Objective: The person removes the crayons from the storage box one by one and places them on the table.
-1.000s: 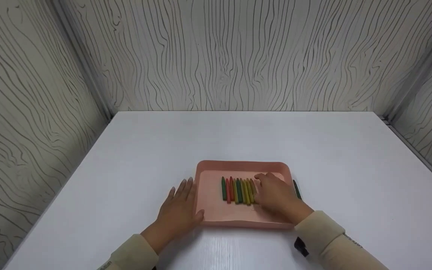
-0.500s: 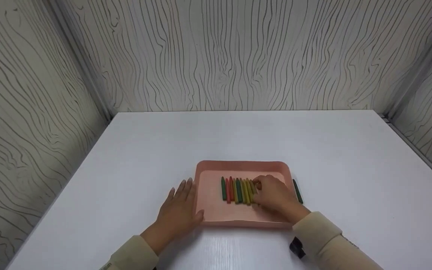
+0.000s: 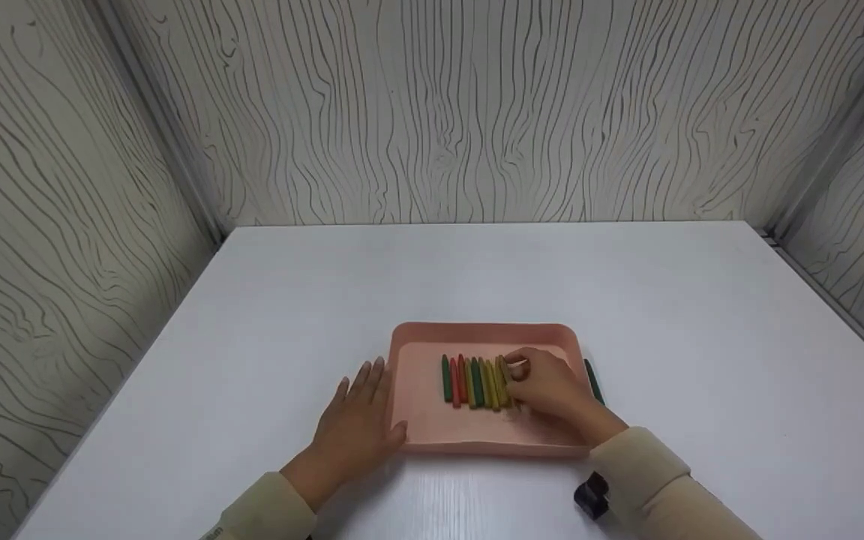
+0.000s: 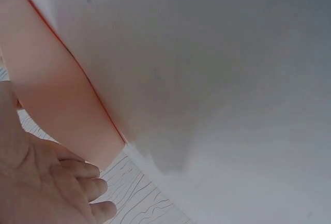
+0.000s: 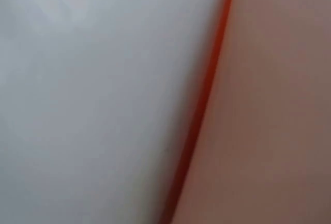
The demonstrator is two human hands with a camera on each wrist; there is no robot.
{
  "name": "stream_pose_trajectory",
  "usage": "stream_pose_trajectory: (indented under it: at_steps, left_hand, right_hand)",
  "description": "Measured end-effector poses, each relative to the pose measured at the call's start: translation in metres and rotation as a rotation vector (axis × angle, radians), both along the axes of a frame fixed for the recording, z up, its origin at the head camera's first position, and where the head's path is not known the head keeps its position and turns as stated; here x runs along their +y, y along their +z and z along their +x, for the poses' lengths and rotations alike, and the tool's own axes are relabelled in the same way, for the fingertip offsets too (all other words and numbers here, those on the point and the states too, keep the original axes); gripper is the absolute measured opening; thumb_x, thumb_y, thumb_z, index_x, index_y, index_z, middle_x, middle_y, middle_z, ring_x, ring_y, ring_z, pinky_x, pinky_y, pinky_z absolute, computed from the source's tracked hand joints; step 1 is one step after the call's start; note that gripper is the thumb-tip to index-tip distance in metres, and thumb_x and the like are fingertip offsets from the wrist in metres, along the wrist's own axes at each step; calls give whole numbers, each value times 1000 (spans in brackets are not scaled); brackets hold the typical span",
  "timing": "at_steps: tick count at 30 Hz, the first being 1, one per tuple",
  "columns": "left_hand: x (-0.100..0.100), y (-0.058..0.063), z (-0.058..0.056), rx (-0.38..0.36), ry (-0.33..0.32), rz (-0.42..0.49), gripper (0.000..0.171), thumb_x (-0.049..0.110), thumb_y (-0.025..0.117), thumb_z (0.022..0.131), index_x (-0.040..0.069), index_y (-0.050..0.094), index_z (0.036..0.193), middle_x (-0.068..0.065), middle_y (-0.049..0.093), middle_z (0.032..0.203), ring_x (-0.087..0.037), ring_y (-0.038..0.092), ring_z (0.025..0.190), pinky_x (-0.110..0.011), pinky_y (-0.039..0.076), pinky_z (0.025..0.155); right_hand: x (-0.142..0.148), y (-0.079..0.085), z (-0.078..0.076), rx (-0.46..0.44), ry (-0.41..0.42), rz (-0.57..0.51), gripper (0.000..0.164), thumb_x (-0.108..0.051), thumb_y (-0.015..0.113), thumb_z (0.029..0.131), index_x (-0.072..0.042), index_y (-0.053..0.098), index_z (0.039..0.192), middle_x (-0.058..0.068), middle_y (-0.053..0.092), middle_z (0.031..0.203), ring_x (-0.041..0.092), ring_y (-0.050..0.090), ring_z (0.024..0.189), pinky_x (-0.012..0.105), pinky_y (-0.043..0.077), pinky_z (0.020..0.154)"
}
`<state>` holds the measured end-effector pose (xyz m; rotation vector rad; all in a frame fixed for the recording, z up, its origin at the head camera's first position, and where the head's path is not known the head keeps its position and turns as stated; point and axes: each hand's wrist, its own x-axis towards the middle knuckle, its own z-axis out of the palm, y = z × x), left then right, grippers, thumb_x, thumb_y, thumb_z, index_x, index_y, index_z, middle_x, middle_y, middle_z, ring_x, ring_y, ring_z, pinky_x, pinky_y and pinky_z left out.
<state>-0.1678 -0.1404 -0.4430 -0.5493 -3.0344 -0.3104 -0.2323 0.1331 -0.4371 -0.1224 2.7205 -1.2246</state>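
A row of several crayons [image 3: 477, 384], green, red, orange and yellow-olive, lies side by side in a shallow pink tray [image 3: 418, 431]. My right hand [image 3: 552, 386] reaches over the tray's right side. Its thumb and index finger pinch an olive crayon [image 3: 505, 375] at the right end of the row, partly hidden by the fingers. My left hand [image 3: 357, 424] lies with straight fingers along the tray's left side, thumb at the rim. In the left wrist view, that hand [image 4: 46, 182] shows its palm beside the tray's outer wall [image 4: 57, 79].
A dark green crayon [image 3: 594, 381] lies on the white table [image 3: 312, 300], just outside the tray's right wall. Wood-grain panels [image 3: 447, 112] stand at the back and both sides. The right wrist view shows only the table and the tray's outer wall [image 5: 264, 105].
My right thumb and index finger have closed in on the olive crayon at the row's right end. My left hand and the tray have stayed in place.
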Motion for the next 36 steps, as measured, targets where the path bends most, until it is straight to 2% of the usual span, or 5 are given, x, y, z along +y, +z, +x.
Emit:
stream_pose_trajectory:
  at_steps: [10, 17, 21, 28, 36]
  left_hand:
    - [0, 0, 0, -5, -4, -13, 75, 42, 49, 93, -7, 27, 146, -21, 24, 153, -35, 21, 140, -53, 21, 109]
    - [0, 2, -1, 2, -14, -23, 74, 41, 48, 93, -7, 27, 146, -22, 24, 152, -36, 21, 140, -53, 22, 109]
    - [0, 4, 1, 0, -14, -10, 74, 40, 49, 93, -8, 27, 146, -22, 23, 153, -35, 21, 140, -53, 20, 110]
    - [1, 7, 4, -8, -6, 5, 74, 40, 50, 93, -7, 27, 146, -21, 23, 153, -35, 21, 140, -52, 20, 110]
    - [2, 4, 4, -5, 3, -2, 74, 40, 50, 93, -7, 28, 145, -21, 25, 152, -35, 22, 140, -51, 21, 110]
  right_hand:
    - [11, 26, 0, 39, 31, -114, 49, -2, 61, 81, -1, 56, 129, 11, 61, 102, 19, 62, 75, 35, 52, 60]
    - [32, 47, -3, 42, 26, -112, 52, -12, 62, 83, -4, 52, 134, 12, 60, 114, 27, 61, 97, 41, 54, 72]
    - [49, 54, -4, 41, 23, -106, 55, -14, 61, 85, -3, 48, 137, 15, 58, 118, 27, 61, 96, 41, 52, 75]
    - [81, 59, -7, 84, 10, -48, 54, -18, 61, 89, 2, 45, 137, 19, 58, 117, 23, 65, 87, 38, 54, 73]
    - [109, 50, -7, 61, -29, 0, 54, -18, 60, 90, 4, 44, 137, 21, 59, 116, 20, 63, 87, 33, 53, 69]
